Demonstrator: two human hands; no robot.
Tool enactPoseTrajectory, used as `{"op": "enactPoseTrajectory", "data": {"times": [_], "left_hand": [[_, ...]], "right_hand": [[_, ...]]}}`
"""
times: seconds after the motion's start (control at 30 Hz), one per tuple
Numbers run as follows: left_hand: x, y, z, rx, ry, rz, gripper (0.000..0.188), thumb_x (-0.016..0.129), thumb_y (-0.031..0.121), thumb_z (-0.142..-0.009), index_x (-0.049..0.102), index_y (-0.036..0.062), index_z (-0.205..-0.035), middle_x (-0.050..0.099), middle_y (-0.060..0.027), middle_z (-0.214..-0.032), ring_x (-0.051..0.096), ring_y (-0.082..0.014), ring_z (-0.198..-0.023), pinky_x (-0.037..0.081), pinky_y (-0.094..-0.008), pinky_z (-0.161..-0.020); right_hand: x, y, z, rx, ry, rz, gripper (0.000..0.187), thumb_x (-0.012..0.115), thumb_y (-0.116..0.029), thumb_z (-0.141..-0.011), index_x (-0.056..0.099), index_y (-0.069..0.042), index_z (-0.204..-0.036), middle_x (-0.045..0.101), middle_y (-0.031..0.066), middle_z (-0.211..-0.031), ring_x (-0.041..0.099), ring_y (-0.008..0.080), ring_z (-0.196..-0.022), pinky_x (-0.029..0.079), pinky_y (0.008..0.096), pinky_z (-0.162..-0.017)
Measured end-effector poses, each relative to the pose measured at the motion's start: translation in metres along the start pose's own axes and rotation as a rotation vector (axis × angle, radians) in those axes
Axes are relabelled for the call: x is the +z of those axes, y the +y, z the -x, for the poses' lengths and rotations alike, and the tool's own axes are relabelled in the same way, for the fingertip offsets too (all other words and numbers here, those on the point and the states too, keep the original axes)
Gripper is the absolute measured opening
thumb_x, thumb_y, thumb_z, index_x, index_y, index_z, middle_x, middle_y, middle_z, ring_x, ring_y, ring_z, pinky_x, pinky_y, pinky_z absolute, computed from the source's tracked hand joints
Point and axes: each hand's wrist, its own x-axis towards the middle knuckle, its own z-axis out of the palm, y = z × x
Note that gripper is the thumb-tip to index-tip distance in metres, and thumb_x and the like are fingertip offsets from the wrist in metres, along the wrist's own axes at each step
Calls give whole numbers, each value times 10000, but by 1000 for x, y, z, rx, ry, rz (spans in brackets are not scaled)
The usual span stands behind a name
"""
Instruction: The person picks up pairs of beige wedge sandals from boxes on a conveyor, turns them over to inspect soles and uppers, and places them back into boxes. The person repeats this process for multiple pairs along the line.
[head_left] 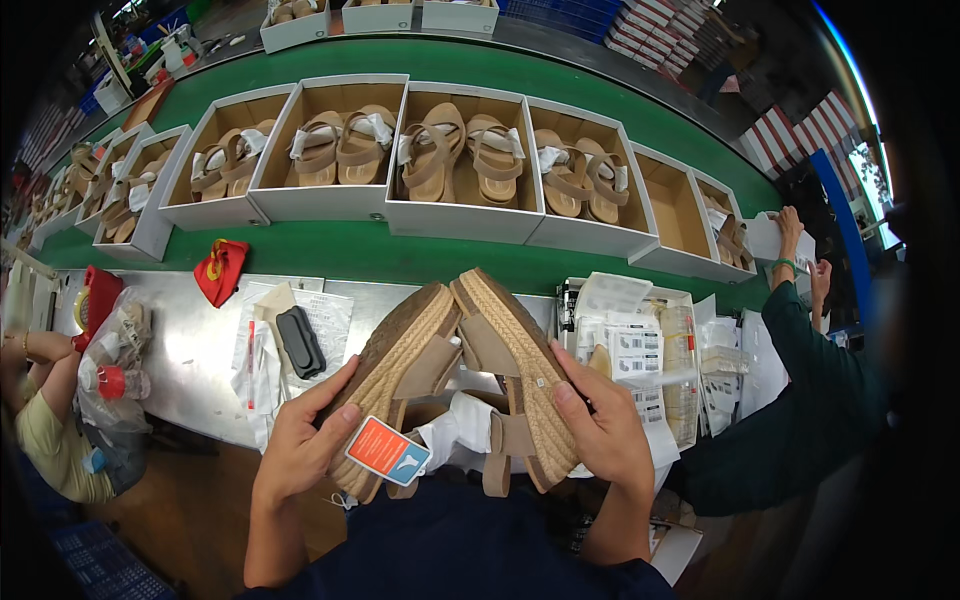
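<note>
Two tan wedge sandals with braided rope soles are held up in front of me, toes tilted together at the top. My left hand (318,440) is closed around the left sandal (410,345), thumb on its sole edge. An orange and blue hang tag (389,451) dangles by that thumb. My right hand (607,418) grips the right sandal (515,375) along its outer side. White tissue paper (455,432) is wrapped around the straps between the two sandals.
Beyond the metal table (190,330), white boxes (465,220) of sandals line a green conveyor (330,262). A black case (300,340) lies on papers at left; a label tray (640,340) sits at right. Co-workers' arms show at left (55,385) and right (790,240).
</note>
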Motion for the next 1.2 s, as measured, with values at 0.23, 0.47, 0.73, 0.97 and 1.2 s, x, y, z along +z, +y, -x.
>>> {"op": "enactPoseTrajectory", "data": {"times": [0.23, 0.47, 0.73, 0.97, 1.2], "left_hand": [[-2, -4, 1, 27, 44, -26, 489, 552, 125, -949, 436, -50, -1391, 581, -165, -1287, 538, -157, -1155, 389, -271, -1005], [-6, -9, 3, 26, 66, -32, 451, 502, 119, -954, 465, -46, -1372, 589, -181, -1279, 546, -178, -1165, 382, -275, -1009], [-12, -6, 7, 31, 22, -131, 465, 428, 68, -962, 407, -66, -1407, 550, -159, -1319, 513, -159, -1190, 360, -267, -1027], [-14, -7, 10, -22, 17, -116, 471, 455, 68, -960, 400, -67, -1409, 547, -156, -1326, 506, -159, -1201, 355, -266, -1032], [-14, -1, 11, -72, -24, -126, 496, 470, 89, -964, 371, -71, -1423, 519, -161, -1359, 484, -165, -1230, 347, -270, -1044]], "right_hand": [[6, -2, 0, -2, 27, 10, 431, 508, -285, -978, 541, -35, -1328, 635, 192, -914, 620, 317, -829, 474, 353, -792], [10, -3, 1, -21, 34, 36, 406, 500, -248, -973, 550, -47, -1322, 651, 224, -1026, 640, 362, -910, 483, 371, -818], [16, -6, 2, 15, 11, 32, 411, 519, -237, -963, 550, -25, -1314, 647, 246, -1108, 646, 347, -999, 477, 359, -875], [21, -2, 1, 49, -2, -2, 436, 542, -291, -953, 562, -36, -1305, 655, 262, -1069, 657, 384, -952, 495, 378, -843], [24, 0, -1, 132, -33, -24, 437, 553, -301, -947, 575, -24, -1284, 664, 283, -960, 692, 341, -836, 510, 350, -763]]}}
